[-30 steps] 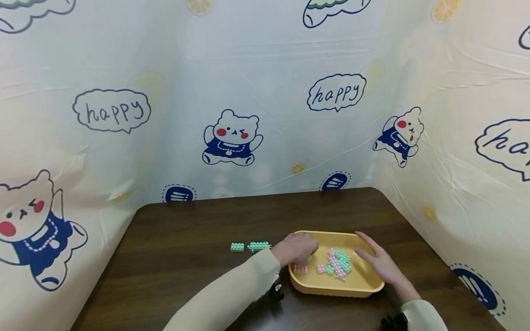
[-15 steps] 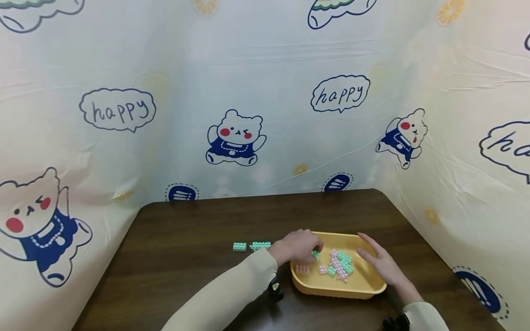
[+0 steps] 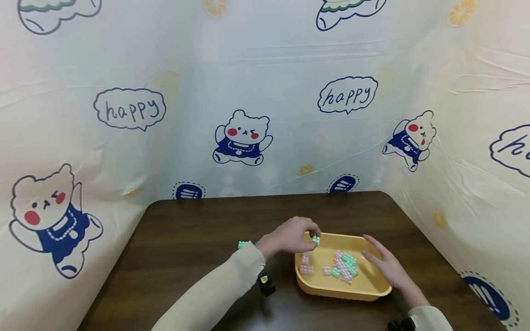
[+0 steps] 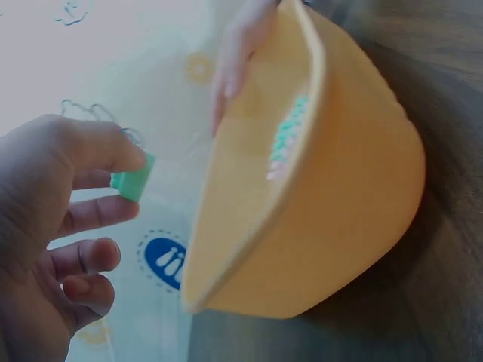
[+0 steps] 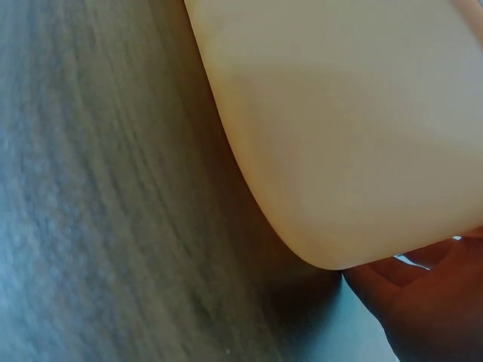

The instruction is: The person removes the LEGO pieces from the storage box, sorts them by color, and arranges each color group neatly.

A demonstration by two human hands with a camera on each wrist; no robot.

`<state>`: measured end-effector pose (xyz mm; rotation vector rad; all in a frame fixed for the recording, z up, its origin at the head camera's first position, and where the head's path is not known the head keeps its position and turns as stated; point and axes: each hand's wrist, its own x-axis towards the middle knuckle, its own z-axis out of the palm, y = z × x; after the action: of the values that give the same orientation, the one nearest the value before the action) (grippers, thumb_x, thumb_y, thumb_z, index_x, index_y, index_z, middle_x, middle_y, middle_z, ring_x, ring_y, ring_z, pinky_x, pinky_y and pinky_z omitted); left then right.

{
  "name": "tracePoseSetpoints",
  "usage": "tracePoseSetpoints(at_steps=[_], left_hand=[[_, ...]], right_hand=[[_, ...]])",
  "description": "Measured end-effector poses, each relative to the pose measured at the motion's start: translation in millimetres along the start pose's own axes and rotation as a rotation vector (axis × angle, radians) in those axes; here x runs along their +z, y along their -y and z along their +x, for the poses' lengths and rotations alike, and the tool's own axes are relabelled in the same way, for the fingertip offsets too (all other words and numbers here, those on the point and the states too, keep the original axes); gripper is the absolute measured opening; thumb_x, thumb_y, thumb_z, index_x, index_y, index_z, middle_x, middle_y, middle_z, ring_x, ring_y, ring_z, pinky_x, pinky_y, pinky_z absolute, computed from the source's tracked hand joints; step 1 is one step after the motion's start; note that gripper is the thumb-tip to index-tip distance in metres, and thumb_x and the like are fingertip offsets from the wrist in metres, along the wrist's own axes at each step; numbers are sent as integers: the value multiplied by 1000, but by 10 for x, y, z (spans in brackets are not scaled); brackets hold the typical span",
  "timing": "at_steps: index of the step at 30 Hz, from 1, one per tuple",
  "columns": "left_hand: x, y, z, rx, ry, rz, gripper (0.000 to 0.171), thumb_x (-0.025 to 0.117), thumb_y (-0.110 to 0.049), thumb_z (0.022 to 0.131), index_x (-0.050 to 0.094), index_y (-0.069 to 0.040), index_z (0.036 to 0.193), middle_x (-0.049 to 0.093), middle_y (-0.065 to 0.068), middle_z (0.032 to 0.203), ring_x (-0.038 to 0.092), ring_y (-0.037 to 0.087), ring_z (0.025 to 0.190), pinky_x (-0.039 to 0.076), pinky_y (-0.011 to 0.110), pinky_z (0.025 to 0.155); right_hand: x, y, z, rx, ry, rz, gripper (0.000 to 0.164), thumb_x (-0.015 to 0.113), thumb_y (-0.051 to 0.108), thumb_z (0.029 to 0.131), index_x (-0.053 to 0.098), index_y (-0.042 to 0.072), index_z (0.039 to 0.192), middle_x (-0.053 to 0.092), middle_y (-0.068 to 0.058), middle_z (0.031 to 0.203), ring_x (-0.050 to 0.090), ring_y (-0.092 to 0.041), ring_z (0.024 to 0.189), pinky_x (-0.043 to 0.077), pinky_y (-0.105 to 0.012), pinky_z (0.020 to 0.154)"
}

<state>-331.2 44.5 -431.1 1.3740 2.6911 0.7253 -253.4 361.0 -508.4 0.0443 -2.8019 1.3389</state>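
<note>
In the head view, my left hand (image 3: 291, 234) is above the left end of a yellow tray (image 3: 343, 293). It pinches a small mint-green building brick (image 3: 316, 239) between thumb and fingertips. The left wrist view shows that brick (image 4: 134, 179) at the thumb tip, with the other fingers loosely bent. My right hand (image 3: 389, 264) holds the tray's right rim, the thumb on the inner side. In the right wrist view, that hand (image 5: 430, 302) is dark and partly hidden behind the tray wall (image 5: 339, 151). Pink bricks (image 3: 306, 269) and green bricks (image 3: 350, 263) lie in the tray.
A green brick piece (image 3: 243, 244) lies on the dark wooden table (image 3: 198, 230), partly covered by the left arm. A printed curtain (image 3: 285, 138) with cartoon bears closes in the back and sides.
My left hand has risen from inside the tray, bringing the green brick up in its fingers. The right hand keeps its place on the rim. The head view has shifted slightly.
</note>
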Motion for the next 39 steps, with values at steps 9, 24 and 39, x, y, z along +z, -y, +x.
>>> tracePoseSetpoints(at_steps=[9,24,39], left_hand=[[-312,186,-339,38,-177,-199,13,70,-25,87,69,-21,100,60,-7,89,52,7,73,47,20,64],[-325,537,-1142,-18,-334,-250,14,72,-20,87,68,-20,101,56,-6,84,48,9,62,43,22,55],[-168,790,-1558,-87,-330,-273,16,72,-18,87,69,-20,102,60,4,87,46,7,59,42,22,54]], right_hand=[[-3,18,9,-6,5,3,62,52,36,100,30,12,152,26,-27,155,23,-51,139,25,-67,104],[21,-28,-22,-9,22,18,62,51,34,101,28,9,153,23,-28,155,21,-51,140,23,-67,106],[3,-7,22,-9,36,31,62,50,34,102,26,9,154,21,-28,156,21,-51,140,23,-67,106]])
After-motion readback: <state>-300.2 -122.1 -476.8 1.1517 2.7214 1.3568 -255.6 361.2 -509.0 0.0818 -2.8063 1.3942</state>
